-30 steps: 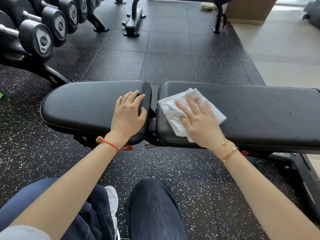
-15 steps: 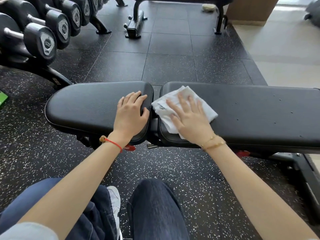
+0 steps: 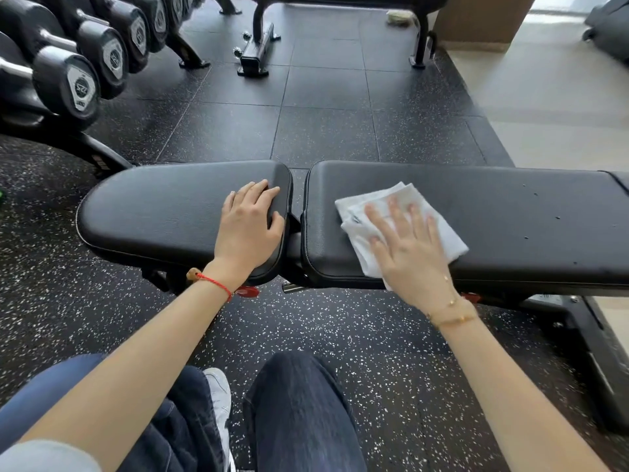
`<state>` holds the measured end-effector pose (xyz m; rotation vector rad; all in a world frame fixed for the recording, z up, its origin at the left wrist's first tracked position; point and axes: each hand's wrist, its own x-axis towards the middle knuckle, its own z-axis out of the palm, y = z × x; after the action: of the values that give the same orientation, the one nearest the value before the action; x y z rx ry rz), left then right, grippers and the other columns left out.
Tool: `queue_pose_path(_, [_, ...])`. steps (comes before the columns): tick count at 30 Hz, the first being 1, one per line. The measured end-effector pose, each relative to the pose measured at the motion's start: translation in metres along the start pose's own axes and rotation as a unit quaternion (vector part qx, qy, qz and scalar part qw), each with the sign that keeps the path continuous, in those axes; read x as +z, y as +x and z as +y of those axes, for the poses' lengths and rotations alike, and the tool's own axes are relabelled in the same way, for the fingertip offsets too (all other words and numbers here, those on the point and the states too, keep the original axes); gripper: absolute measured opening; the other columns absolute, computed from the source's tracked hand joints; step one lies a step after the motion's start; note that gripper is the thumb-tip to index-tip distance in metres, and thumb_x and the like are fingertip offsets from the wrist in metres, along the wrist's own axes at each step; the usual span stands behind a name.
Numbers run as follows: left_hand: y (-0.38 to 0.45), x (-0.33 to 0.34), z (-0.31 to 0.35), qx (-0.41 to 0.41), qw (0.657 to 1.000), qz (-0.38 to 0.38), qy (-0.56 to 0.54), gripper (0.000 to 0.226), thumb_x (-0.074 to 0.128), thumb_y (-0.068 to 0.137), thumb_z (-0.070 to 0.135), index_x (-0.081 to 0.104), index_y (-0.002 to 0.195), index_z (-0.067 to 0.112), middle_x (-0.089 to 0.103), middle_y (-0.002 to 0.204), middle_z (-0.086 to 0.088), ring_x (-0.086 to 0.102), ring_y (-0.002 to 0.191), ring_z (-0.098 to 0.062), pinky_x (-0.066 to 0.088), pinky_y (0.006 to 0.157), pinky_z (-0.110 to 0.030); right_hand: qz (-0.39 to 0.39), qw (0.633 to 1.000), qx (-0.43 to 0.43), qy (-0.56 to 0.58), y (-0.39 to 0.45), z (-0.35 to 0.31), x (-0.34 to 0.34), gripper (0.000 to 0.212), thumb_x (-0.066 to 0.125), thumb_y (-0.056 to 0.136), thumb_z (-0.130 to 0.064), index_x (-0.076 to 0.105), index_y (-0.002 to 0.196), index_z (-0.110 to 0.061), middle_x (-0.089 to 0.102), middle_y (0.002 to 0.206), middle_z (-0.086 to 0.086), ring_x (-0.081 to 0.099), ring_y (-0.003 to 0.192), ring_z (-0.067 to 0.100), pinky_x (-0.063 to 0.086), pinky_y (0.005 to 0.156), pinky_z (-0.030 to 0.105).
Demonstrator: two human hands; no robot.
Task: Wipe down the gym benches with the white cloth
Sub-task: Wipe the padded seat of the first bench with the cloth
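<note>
Right hand (image 3: 413, 253) flat with fingers spread, pressing a folded white cloth (image 3: 432, 226) onto the long black bench pad (image 3: 510, 219), left hand (image 3: 246, 229) resting relaxed, holding nothing, on the shorter seat pad (image 3: 163, 212), dumbbell rack (image 3: 78, 63) far left.

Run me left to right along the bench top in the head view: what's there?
Short seat pad → left hand resting flat at its right end → gap between pads → white cloth under the flat right hand → bare long pad.
</note>
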<state>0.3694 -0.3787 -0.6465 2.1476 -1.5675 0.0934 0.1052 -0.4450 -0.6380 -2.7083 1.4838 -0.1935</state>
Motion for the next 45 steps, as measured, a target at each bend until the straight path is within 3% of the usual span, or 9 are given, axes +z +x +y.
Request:
queue_pose_path(3, [-0.001, 0.000, 0.001, 0.000, 1.000, -0.006, 0.001, 0.047, 0.050, 0.094, 0.023, 0.050, 0.140, 0.016, 0.044, 0.151, -0.005, 0.033, 0.143, -0.023, 0.019, 0.121, -0.045, -0.020, 1.000, 0.001, 0.017, 0.010, 0.018, -0.003, 0.053, 0.010, 0.100, -0.052, 0.009, 0.153, -0.046, 0.004, 0.164, 0.000, 0.000, 0.151, 0.025, -0.005, 0.121, 0.044])
queue_pose_path(8, [-0.001, -0.001, 0.003, -0.003, 1.000, -0.009, 0.003, 0.048, 0.048, 0.095, 0.023, 0.049, 0.142, 0.016, 0.042, 0.152, -0.005, 0.031, 0.144, -0.022, 0.017, 0.122, -0.045, -0.045, 0.993, 0.111, 0.020, 0.075, 0.021, -0.011, 0.051, 0.021, 0.104, -0.046, 0.012, 0.154, -0.041, 0.002, 0.165, 0.005, -0.002, 0.150, 0.032, -0.005, 0.120, 0.049])
queue_pose_path(13, [-0.001, -0.002, 0.004, -0.006, 1.000, -0.012, 0.003, 0.048, 0.050, 0.094, 0.024, 0.049, 0.141, 0.017, 0.042, 0.152, -0.004, 0.032, 0.144, -0.022, 0.017, 0.122, -0.044, -0.031, 0.998, -0.057, 0.001, 0.044, -0.041, 0.000, 0.054, 0.018, 0.103, -0.045, 0.007, 0.155, -0.038, -0.002, 0.164, 0.006, -0.004, 0.150, 0.035, -0.005, 0.120, 0.052])
queue_pose_path(16, [-0.001, -0.003, 0.002, -0.002, 1.000, -0.012, 0.002, 0.048, 0.050, 0.094, 0.025, 0.049, 0.141, 0.018, 0.042, 0.152, -0.003, 0.032, 0.144, -0.022, 0.017, 0.122, -0.044, -0.038, 0.992, -0.115, 0.038, 0.019, -0.032, 0.000, 0.052, 0.015, 0.103, -0.048, 0.003, 0.154, -0.044, -0.006, 0.164, -0.001, -0.010, 0.150, 0.027, -0.008, 0.121, 0.047])
queue_pose_path(23, [0.000, 0.000, 0.005, -0.002, 1.000, -0.007, 0.011, 0.048, 0.049, 0.093, 0.024, 0.050, 0.140, 0.015, 0.045, 0.150, -0.006, 0.034, 0.142, -0.023, 0.020, 0.121, -0.046, -0.050, 0.996, 0.068, 0.027, 0.104, 0.019, -0.006, 0.052, 0.020, 0.102, -0.047, 0.013, 0.153, -0.042, 0.004, 0.165, 0.005, -0.002, 0.150, 0.032, -0.005, 0.120, 0.051])
queue_pose_path(29, [0.001, -0.001, 0.005, -0.004, 1.000, 0.007, 0.006, 0.046, 0.053, 0.090, 0.023, 0.055, 0.136, 0.014, 0.049, 0.146, -0.005, 0.039, 0.138, -0.023, 0.023, 0.119, -0.046, -0.059, 0.997, -0.044, -0.008, 0.115, -0.055, 0.002, 0.053, 0.020, 0.102, -0.048, 0.013, 0.154, -0.040, 0.002, 0.165, 0.002, -0.004, 0.149, 0.037, -0.006, 0.119, 0.054])
queue_pose_path(34, [0.001, -0.001, 0.004, -0.007, 1.000, 0.000, 0.011, 0.047, 0.053, 0.092, 0.024, 0.053, 0.138, 0.015, 0.047, 0.148, -0.005, 0.037, 0.140, -0.022, 0.021, 0.120, -0.045, -0.047, 0.986, -0.158, 0.034, 0.054, -0.043, 0.004, 0.055, 0.010, 0.097, -0.053, 0.015, 0.152, -0.047, -0.001, 0.164, -0.003, -0.009, 0.150, 0.029, -0.011, 0.120, 0.047])
queue_pose_path(41, [0.000, -0.003, 0.007, -0.006, 1.000, 0.003, 0.006, 0.047, 0.053, 0.091, 0.023, 0.054, 0.137, 0.015, 0.049, 0.146, -0.005, 0.038, 0.139, -0.022, 0.022, 0.120, -0.044, -0.082, 0.995, -0.035, 0.034, 0.137, -0.044, 0.001, 0.051, 0.021, 0.102, -0.046, 0.013, 0.153, -0.045, 0.001, 0.165, 0.000, -0.006, 0.150, 0.031, -0.008, 0.120, 0.050])
queue_pose_path(45, [0.000, -0.005, 0.007, -0.008, 1.000, 0.004, 0.006, 0.047, 0.054, 0.090, 0.023, 0.055, 0.136, 0.015, 0.050, 0.145, -0.005, 0.039, 0.138, -0.022, 0.024, 0.119, -0.044, -0.076, 0.995, -0.057, 0.022, 0.112, -0.051, 0.003, 0.052, 0.019, 0.102, -0.046, 0.009, 0.153, -0.046, -0.001, 0.165, -0.001, -0.009, 0.150, 0.033, -0.008, 0.119, 0.053])
